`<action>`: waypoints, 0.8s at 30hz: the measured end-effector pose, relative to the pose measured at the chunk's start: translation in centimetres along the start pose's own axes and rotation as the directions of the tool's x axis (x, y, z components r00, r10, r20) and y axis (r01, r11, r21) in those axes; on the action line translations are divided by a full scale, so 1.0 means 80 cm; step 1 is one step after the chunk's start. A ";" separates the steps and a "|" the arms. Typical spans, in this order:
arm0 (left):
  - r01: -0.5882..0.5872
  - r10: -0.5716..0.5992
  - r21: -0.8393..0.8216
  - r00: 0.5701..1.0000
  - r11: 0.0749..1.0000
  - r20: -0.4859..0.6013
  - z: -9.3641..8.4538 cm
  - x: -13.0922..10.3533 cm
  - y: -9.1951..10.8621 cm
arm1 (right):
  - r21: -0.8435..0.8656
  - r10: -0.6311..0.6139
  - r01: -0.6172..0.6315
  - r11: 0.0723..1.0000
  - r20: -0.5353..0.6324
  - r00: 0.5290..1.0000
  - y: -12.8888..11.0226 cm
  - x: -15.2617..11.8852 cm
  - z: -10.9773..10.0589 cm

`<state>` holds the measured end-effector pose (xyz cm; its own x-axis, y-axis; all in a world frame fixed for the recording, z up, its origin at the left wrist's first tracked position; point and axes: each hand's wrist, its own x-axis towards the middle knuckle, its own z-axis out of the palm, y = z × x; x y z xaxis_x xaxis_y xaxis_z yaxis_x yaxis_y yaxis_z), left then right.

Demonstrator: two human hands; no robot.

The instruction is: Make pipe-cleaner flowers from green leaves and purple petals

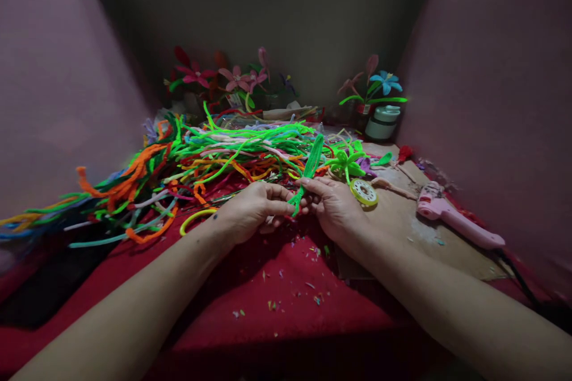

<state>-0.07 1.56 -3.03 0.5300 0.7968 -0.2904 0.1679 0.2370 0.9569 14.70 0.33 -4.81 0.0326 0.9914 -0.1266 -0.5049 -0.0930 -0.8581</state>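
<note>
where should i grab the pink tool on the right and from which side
Probably by the slim handle of the pink tool, from the near right: the handle slants that way, away from the bulkier head, cord trailing off its end.

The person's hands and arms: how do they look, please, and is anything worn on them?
The left forearm and right forearm show no sleeves. The left hand and right hand have no gloves, and I see no watch or bracelet. A small dark mark is near the left wrist.
</note>
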 end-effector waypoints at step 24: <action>-0.123 0.124 0.033 0.992 0.992 0.002 0.002 -0.006 0.002 | 0.102 0.218 -0.230 0.968 0.114 0.969 -0.002 0.007 -0.006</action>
<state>-0.16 1.16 -2.75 0.5479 0.8191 -0.1700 0.1284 0.1184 0.9846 15.18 0.83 -4.99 -0.1772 0.9512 -0.2528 -0.5840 -0.3084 -0.7509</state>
